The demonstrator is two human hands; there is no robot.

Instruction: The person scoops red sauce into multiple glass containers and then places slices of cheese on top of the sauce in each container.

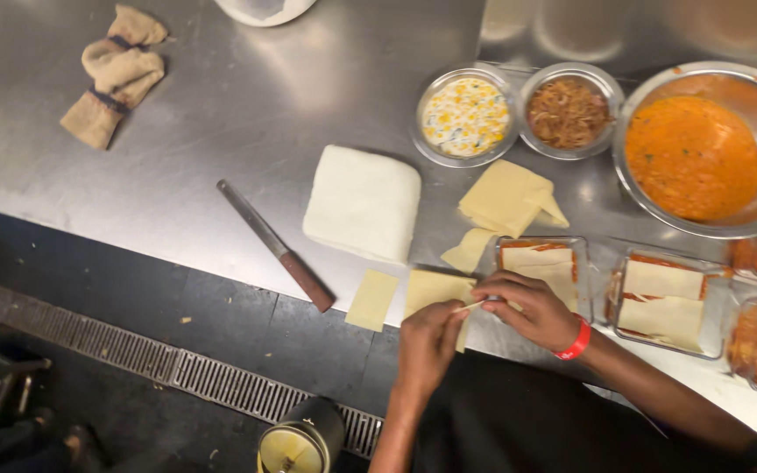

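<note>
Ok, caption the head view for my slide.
Both hands, left hand and right hand, trim a pasta sheet beside sauce-filled trays on a steel counter.

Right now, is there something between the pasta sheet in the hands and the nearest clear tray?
Nothing visible stands between them. Both hands hold the pale pasta sheet at the counter edge, directly beside the nearest clear tray. That tray already holds sauce and pasta pieces; the knife and white block lie off to the other side.

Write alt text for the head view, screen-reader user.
Two bare hands, left hand and right hand, pinch a thin pale pasta strip over a steel counter. Clear rectangular sauce-lined trays sit right; a large steel bowl of orange sauce behind.
</note>
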